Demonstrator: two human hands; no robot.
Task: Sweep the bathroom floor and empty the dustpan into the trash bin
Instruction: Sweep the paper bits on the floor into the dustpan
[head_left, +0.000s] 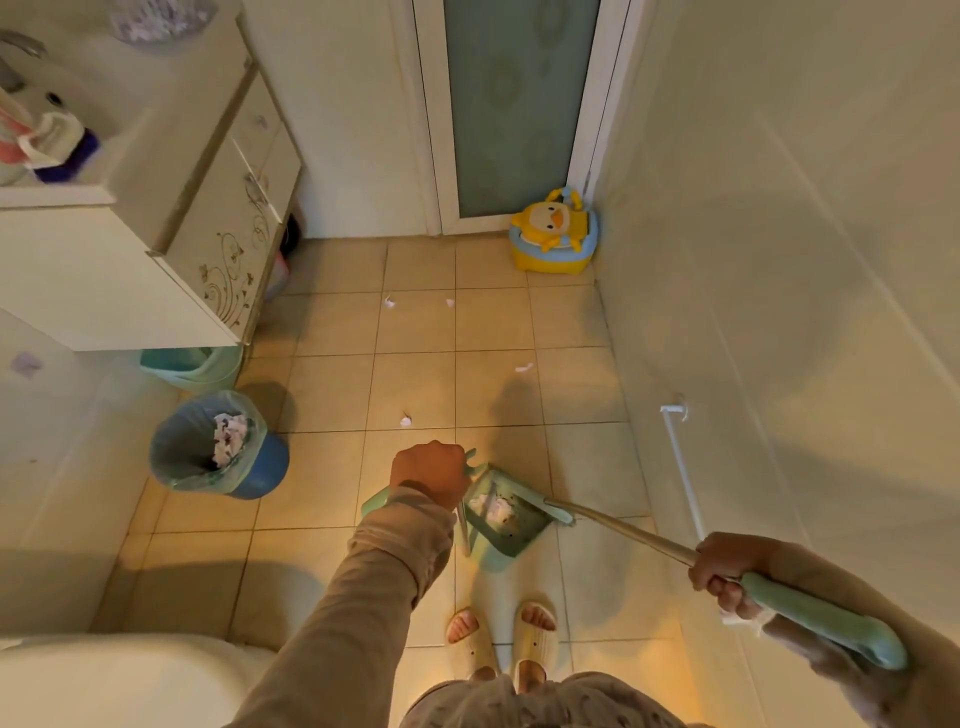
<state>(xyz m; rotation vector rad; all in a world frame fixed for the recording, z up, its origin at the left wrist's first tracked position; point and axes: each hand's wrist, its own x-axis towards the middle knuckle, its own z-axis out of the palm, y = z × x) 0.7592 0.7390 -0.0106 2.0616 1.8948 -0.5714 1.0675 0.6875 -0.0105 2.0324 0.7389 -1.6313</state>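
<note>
My left hand (430, 473) grips the top of the green dustpan handle, and the green dustpan (501, 535) stands on the tan floor tiles just ahead of my feet. White paper scraps (494, 506) lie inside the pan. My right hand (724, 569) holds the broom (623, 532) by its metal shaft and green grip, with the broom head at the pan's right edge. Several small paper bits lie on the floor farther off, such as one scrap (405, 420) and another (523, 368). The blue trash bin (260, 467), lined with a bag and holding paper, stands to the left.
A white vanity cabinet (171, 249) with a green basin (208, 366) under it fills the left. A yellow duck potty (553, 234) sits in the far corner by the frosted door (519, 104). The toilet rim (104, 680) is at lower left; a wall with a towel rail (683, 467) runs along the right.
</note>
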